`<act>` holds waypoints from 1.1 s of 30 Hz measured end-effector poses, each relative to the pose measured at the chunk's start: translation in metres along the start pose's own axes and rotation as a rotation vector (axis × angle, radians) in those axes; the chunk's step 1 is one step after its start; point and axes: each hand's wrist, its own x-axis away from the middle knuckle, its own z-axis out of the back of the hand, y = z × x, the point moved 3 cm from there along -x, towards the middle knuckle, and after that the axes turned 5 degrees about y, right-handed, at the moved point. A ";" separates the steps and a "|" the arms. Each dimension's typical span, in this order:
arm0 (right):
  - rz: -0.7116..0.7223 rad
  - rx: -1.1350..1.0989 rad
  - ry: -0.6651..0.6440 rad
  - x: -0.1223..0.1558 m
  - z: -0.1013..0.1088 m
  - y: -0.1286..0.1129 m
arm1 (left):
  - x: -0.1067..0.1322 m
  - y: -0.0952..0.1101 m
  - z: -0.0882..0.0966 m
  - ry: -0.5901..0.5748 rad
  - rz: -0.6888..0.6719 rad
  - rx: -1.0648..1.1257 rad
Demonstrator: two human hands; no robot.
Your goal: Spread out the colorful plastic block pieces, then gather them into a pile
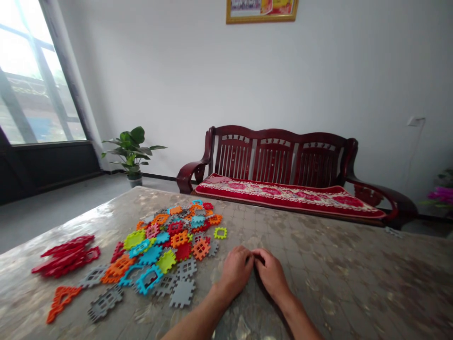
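Observation:
My left hand point(238, 267) rests on the table with its fingers curled in, and nothing shows in it. Beside it, my right hand point(271, 271) is curled the same way, its fingertips meeting those of the left. No object is visible between the two. To the left of my hands spreads a loose heap of flat plastic building pieces with notched edges. Nearest are a grey square piece point(182, 293), a grey window piece point(187, 268) and an orange window piece point(201, 249). A small lime-green frame piece point(220, 233) lies apart, just beyond my left hand.
Red pieces point(67, 255) are stacked at the far left of the patterned table point(339, 278), near an orange triangular piece point(62, 302). Behind the table stands a dark red wooden bench point(272, 156) with a floral cover. A potted plant point(130, 151) stands beyond the far-left corner.

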 end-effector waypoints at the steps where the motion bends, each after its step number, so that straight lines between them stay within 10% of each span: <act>1: -0.001 -0.003 0.000 0.000 0.000 0.000 | 0.000 0.000 0.000 0.002 0.005 -0.001; 33: 0.021 -0.042 0.033 0.001 0.001 -0.001 | 0.000 0.000 0.000 0.004 0.030 0.003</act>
